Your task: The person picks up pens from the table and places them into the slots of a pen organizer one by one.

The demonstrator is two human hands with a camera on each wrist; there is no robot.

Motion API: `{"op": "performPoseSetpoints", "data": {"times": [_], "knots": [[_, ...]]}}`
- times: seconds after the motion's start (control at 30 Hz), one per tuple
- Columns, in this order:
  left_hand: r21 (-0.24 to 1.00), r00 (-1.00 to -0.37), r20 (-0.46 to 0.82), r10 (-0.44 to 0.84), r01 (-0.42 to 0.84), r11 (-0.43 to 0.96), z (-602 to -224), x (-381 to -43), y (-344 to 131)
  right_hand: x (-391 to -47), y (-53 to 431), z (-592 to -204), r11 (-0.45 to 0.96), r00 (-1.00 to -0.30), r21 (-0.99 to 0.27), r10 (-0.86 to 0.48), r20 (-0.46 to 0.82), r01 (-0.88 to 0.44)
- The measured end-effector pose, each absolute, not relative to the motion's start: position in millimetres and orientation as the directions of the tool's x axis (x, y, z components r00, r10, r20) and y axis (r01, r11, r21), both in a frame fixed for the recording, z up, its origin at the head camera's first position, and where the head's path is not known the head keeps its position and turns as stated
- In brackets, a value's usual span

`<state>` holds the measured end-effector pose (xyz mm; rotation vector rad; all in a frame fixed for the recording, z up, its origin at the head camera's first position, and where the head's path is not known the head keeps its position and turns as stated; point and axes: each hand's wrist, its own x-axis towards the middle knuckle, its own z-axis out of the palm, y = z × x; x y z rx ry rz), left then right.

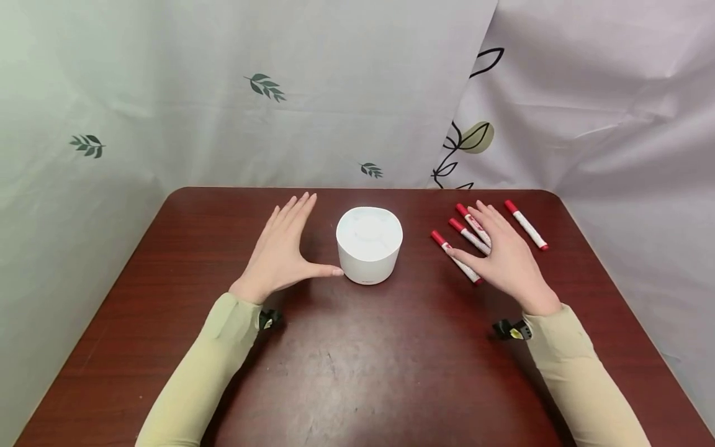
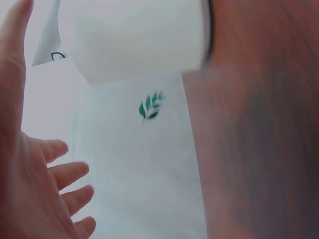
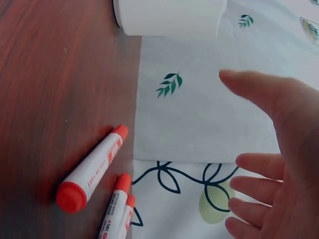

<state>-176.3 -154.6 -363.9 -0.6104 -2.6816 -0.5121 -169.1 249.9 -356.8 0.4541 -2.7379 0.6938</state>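
A white round container (image 1: 367,264) stands on the dark red-brown table, its pale top facing up. My left hand (image 1: 283,251) is just left of it, fingers straight and spread, thumb tip right at the container's lower side. In the left wrist view the container (image 2: 134,40) fills the top, beyond the thumb. My right hand (image 1: 505,261) hovers over several red-capped white markers, fingers extended and holding nothing. The nearest marker (image 1: 457,257) lies by its thumb; another marker (image 1: 526,225) lies to its right. In the right wrist view a marker (image 3: 92,169) lies apart from the fingers.
The wooden table (image 1: 357,360) has rounded far corners. Behind it hangs a pale curtain (image 1: 335,93) with leaf prints, overlapped at the right by cloth with larger leaves. Dark straps (image 1: 511,329) sit at both wrists.
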Motion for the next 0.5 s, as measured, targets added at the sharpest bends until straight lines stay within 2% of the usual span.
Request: {"op": "performPoseSetpoints", "data": {"times": [0.17,0.33,0.5], "knots": [[0.442,-0.845,0.425,0.324,0.506,0.74,-364,-173,-141,-167,256,-352,0.825,-0.904,-0.435,-0.192,0.383,-0.36],[0.63,-0.877,0.395,0.272,0.474,0.615,-369,-172,-125,-164,261,-350,0.816,-0.915,-0.482,-0.133,0.38,-0.319],[0.734,-0.906,0.35,0.237,0.422,0.532,-376,-175,-110,-160,262,-354,0.819,-0.937,-0.511,-0.087,0.338,-0.26]]}}
